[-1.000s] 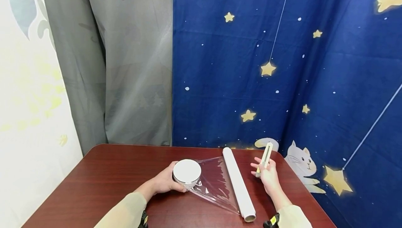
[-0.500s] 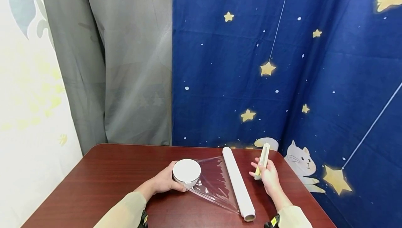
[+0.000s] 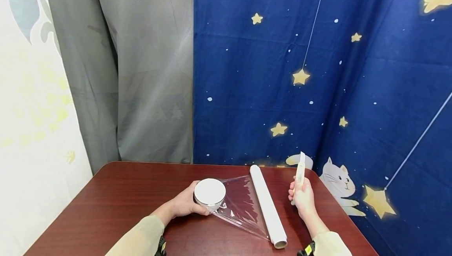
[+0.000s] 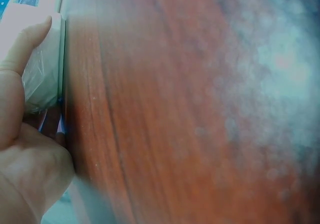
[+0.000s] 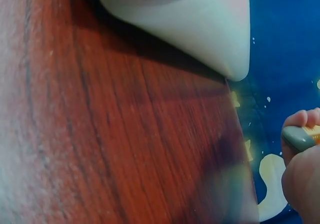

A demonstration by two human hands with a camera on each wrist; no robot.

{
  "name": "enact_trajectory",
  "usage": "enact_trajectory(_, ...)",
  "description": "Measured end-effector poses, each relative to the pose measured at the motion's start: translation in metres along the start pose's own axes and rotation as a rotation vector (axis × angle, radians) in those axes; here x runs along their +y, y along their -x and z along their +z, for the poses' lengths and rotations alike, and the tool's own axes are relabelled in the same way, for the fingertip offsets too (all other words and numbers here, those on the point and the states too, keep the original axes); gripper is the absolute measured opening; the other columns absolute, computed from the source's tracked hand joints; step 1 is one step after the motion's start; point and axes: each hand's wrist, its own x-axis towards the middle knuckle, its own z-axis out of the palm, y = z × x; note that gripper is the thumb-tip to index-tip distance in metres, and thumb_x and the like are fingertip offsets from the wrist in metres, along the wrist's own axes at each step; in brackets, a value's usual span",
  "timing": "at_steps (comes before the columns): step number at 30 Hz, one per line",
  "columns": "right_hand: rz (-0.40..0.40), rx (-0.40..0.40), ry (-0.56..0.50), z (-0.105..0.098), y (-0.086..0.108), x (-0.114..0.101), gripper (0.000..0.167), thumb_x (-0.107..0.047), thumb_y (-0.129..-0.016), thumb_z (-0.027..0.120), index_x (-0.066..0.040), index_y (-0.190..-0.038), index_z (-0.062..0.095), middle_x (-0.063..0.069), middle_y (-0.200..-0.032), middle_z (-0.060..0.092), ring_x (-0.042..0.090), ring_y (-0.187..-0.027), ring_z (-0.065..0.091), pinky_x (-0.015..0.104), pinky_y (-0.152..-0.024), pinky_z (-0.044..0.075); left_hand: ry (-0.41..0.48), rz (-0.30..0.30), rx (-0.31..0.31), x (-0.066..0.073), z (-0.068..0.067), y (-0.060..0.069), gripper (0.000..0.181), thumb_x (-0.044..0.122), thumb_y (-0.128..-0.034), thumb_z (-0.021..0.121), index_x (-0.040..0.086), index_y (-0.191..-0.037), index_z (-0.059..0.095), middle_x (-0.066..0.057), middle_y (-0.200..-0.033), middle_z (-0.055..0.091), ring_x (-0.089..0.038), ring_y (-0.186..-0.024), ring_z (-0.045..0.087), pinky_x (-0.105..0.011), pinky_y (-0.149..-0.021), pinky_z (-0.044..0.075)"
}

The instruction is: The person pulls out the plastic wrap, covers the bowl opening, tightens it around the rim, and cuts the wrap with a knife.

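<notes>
The white roll [image 3: 268, 207] lies between both hands [image 3: 186, 203] [image 3: 304, 198], nearer the right.

no text, label, brand or number can be read in any view. the round container [image 3: 210, 191], the white roll [image 3: 268, 207] and the cutter [image 3: 300, 173] show no legible lettering, and the yellow patch [image 3: 309, 248] by the right cuff [image 3: 330, 244] is too small to make out.

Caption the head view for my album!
Left grip on round container, right grip on utility knife, cling film roll between.
</notes>
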Motion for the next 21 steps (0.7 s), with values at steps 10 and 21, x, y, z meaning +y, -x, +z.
enact_trajectory(10,0.055,0.037,0.046,-0.002,-0.0001,-0.0009,0.033,-0.032,-0.12,0.038,0.0,-0.13,0.043,0.0,-0.078,0.054,0.009,-0.055,0.051,0.024,-0.05,0.049,-0.025,0.004,0.007,0.0011,-0.0002,0.001,0.11,0.015,-0.0666,0.104,-0.001,-0.155,0.041,-0.015,-0.145,0.065,-0.027,-0.13,0.06,-0.047,-0.116,0.043)
enact_trajectory(21,0.067,0.032,0.036,0.0015,0.002,-0.0002,0.039,-0.034,-0.12,0.038,0.002,-0.133,0.042,-0.001,-0.078,0.055,0.008,-0.055,0.055,0.024,-0.052,0.055,-0.076,0.006,0.017,0.0013,-0.0025,-0.0014,0.113,0.02,-0.0634,0.106,0.002,-0.154,0.041,-0.014,-0.145,0.065,-0.025,-0.129,0.061,-0.043,-0.115,0.045)
